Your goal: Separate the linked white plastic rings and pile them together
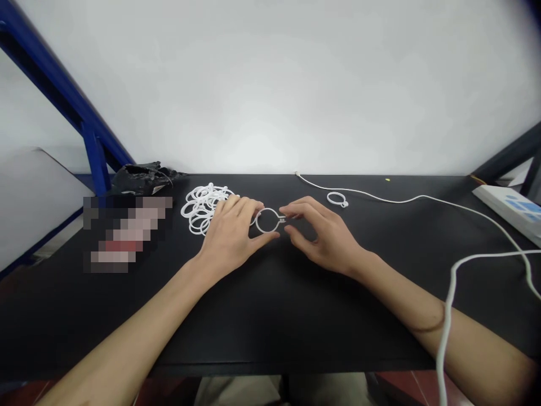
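Note:
A white plastic ring (267, 220) with a small split end lies on the black table (270, 304) between my hands. My left hand (234, 234) pinches the ring's left side between thumb and fingers. My right hand (322, 234) pinches the ring's right end, where the small clasp sits, with thumb and forefinger. Just beyond my left hand is a pile of several similar white rings (203, 206). One single white ring (337, 198) lies apart, past my right hand.
A white cable (422, 198) runs across the back of the table to the right, and another loops over my right forearm. A white power strip (511, 208) sits at the right edge. A black crumpled bag (141, 176) and a blurred object (127, 232) lie at the left.

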`<action>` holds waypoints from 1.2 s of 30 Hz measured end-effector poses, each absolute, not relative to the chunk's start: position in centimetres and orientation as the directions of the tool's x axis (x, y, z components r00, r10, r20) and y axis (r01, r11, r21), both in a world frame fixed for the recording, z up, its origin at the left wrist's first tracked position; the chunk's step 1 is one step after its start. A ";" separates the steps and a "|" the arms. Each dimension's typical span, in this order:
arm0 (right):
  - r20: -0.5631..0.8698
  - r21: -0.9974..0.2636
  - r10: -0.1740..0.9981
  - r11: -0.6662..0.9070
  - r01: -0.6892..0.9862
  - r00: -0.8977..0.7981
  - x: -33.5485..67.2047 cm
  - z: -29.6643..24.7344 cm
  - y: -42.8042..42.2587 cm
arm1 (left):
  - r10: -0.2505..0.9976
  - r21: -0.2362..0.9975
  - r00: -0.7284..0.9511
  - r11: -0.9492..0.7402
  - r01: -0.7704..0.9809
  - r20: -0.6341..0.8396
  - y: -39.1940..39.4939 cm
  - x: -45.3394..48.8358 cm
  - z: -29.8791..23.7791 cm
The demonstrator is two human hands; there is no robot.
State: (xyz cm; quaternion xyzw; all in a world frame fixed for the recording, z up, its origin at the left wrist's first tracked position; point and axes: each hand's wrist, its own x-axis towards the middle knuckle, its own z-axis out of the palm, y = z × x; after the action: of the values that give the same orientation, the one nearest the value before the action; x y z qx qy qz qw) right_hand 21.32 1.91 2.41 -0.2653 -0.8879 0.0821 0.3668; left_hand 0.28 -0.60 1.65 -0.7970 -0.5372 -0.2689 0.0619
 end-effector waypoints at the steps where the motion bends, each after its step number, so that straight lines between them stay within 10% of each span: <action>1: 0.596 -0.353 0.539 0.842 0.409 -0.595 21.3 2.3 1.9 | 0.825 0.205 0.272 -0.416 0.886 0.496 -0.6 0.3 1.7; 20: 0.505 -0.424 0.596 0.801 0.423 -0.624 21.3 1.5 2.6 | 0.823 0.260 0.341 -0.488 0.833 0.454 -0.6 0.1 1.4; 29: 0.467 -0.085 0.841 0.353 0.932 -0.275 25.8 2.4 6.5 | 0.916 0.162 0.021 -0.093 0.982 0.400 1.7 -1.9 1.8; 36: 0.279 -0.109 0.949 0.179 0.978 -0.143 27.7 1.4 7.7 | 0.956 0.117 -0.019 -0.016 0.993 0.294 3.8 -1.3 2.2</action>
State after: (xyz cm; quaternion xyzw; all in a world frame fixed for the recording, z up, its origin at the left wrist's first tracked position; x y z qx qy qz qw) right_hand 27.69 7.66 1.45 -0.6387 -0.7544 -0.0493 0.1434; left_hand -1.27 3.76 2.15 -0.6973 -0.6986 -0.1471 0.0636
